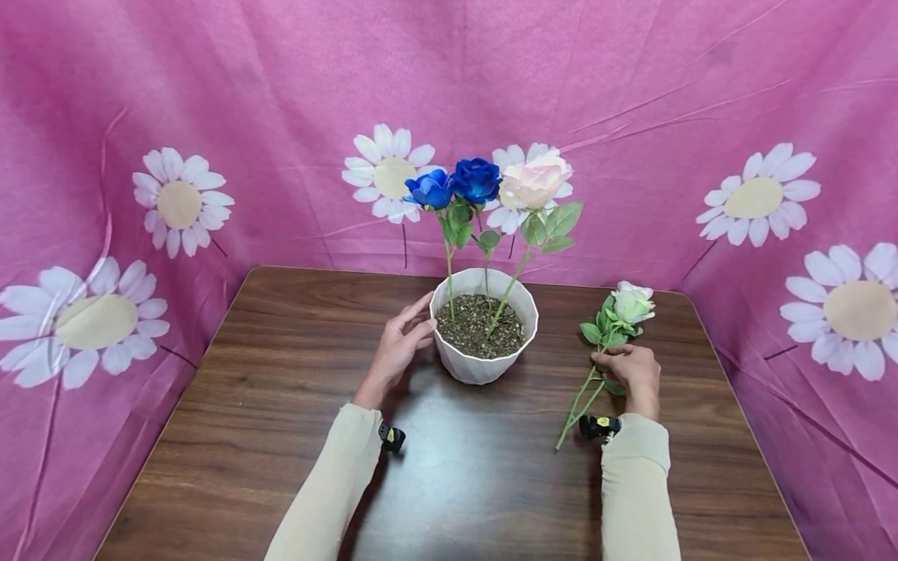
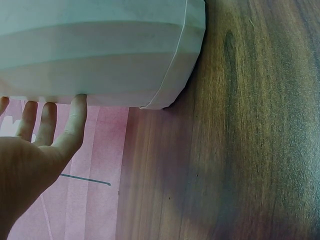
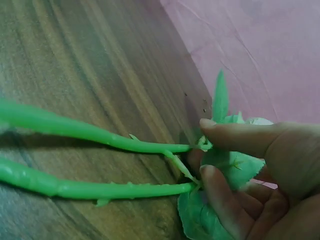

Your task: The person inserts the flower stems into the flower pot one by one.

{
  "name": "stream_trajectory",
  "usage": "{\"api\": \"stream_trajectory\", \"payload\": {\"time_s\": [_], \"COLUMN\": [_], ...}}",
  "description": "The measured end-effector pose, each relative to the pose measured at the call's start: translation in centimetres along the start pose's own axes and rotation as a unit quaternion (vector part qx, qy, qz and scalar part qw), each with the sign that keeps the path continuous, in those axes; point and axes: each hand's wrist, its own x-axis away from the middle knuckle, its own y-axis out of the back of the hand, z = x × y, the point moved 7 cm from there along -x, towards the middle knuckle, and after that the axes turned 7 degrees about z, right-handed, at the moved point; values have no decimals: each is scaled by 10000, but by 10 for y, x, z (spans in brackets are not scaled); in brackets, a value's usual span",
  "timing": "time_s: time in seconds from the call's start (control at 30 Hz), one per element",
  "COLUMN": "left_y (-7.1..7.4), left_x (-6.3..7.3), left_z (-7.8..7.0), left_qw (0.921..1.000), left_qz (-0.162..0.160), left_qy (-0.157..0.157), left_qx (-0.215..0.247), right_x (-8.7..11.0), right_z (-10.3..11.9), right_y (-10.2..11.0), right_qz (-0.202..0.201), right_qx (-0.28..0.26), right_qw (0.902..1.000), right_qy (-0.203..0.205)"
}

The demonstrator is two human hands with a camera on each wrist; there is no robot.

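The left hand (image 1: 397, 349), unclenched, touches the white pot (image 1: 477, 369) near the tabletop's (image 1: 245, 421) far edge, apparently steadying it; planted roses (image 1: 477, 181) stand in its soil (image 1: 468, 335), pink cloth (image 1: 449, 70) limiting clearance behind. Toward the right edge, the right hand (image 1: 637, 375) pinches stems (image 3: 125, 191) below a pale rose (image 1: 634, 302), presumably for control; leaves (image 1: 591, 333) crowd the grip.

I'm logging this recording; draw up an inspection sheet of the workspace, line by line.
Surface: brown wood-grain table.
Job's things: white faceted pot holding dark granular soil; two blue roses and one pale pink rose stand in it. Right of the pot, a greenish-white rose and two green stems.
Clutter: nothing seen.
Hands: left hand touches the pot's left side; right hand pinches the stems near their leaves.
Cables: nothing seen.
Surroundings: creased pink cloth printed with white daisies.
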Motion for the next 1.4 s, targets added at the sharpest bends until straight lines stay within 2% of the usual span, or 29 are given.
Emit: {"api": "stream_trajectory", "payload": {"time_s": [0.13,0.23,0.3,0.37,0.47,0.53,0.67,0.7,0.77,0.9,1.03,1.13,1.27,1.4], "left_y": [0,0,0,0,-1,-1,-2,-2,-2,-1,0,0,0,0], "left_x": [0,0,0,0,-1,-1,-1,-1,0,0,0,0,1,1], "left_z": [0,0,0,1,1,1,-2,-2,-2,1,1,0,-1,-2], "left_qw": [10000,10000,10000,10000,10000,10000,10000,10000,10000,10000,10000,10000,10000,10000], "left_qz": [-21,-1,8,17,43,65,67,64,61,41,23,24,20,48], "left_qy": [-1,-9,-4,9,4,-28,-73,-72,-68,-51,-40,-47,-49,-60], "left_qx": [4,33,29,21,-14,-12,-7,-6,1,21,22,12,16,13], "right_x": [0,2,3,5,7,9,13,14,16,18,22,26,30,31], "right_z": [3,5,4,3,6,12,28,31,36,43,51,59,66,70], "right_y": [0,1,0,-1,-2,-1,4,6,10,17,23,28,34,38], "right_qz": [-135,-270,-244,-187,-58,41,218,253,250,209,207,292,319,79], "right_qx": [373,293,-157,-849,-1899,-2615,-3939,-4258,-4622,-5106,-5753,-6216,-6485,-6594], "right_qw": [9991,9991,9996,9962,9818,9648,9165,9019,8830,8536,8033,7563,7222,7097], "right_qy": [154,163,70,-20,35,267,664,677,776,1016,1526,2019,2384,2479]}}
